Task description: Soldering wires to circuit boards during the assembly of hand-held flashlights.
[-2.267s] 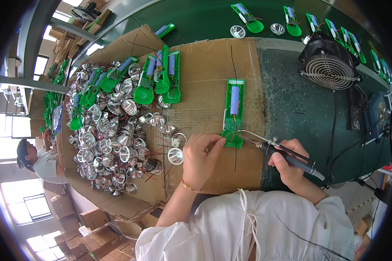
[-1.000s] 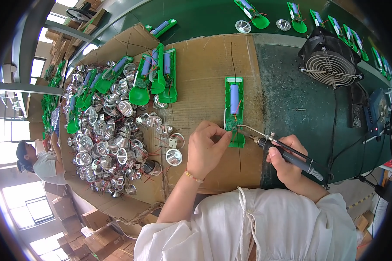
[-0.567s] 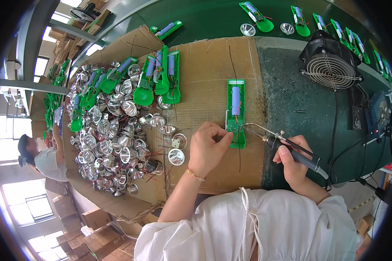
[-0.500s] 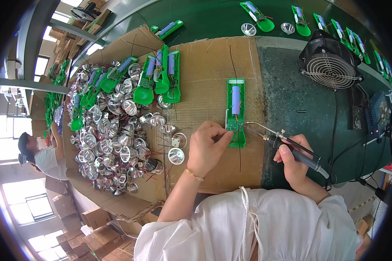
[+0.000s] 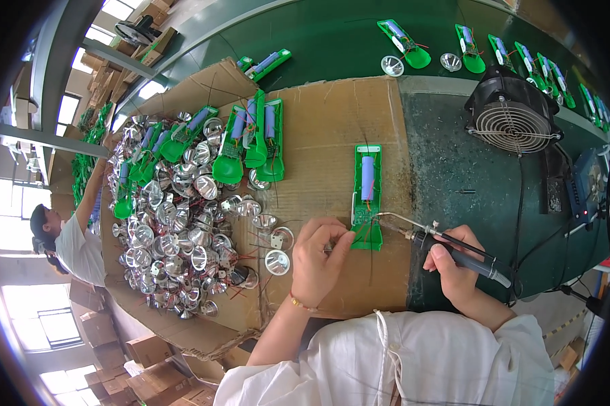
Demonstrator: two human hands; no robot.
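Observation:
A green plastic casing [image 5: 367, 244] lies upright in the picture on the cardboard, with a purple cylindrical battery [image 5: 367, 177] and a small green circuit board [image 5: 363, 215] inside. My left hand [image 5: 316, 260] is closed in a pinch beside the casing's lower end. Thin red wires [image 5: 364, 235] run from its fingertips toward the board; a small shiny part shows behind the fingers. My right hand [image 5: 456, 264] grips a soldering iron [image 5: 464, 258] with a thin curved metal feed tube. The tips of iron and tube are at the board's right edge; exact contact is too small to tell.
A pile of silver reflector cups [image 5: 176, 223] with red wires fills the cardboard tray at left, several green casings [image 5: 228, 170] resting on it. A black fan [image 5: 513, 111] stands at right, near a blue powered unit [image 5: 584, 186]. More casings line the back; another person [image 5: 75, 237] works far left.
The whole scene sits lower in the picture as my view shifts. My left fingertips have drawn slightly left from the board. The iron stays at the board. The other person's arm now stretches out.

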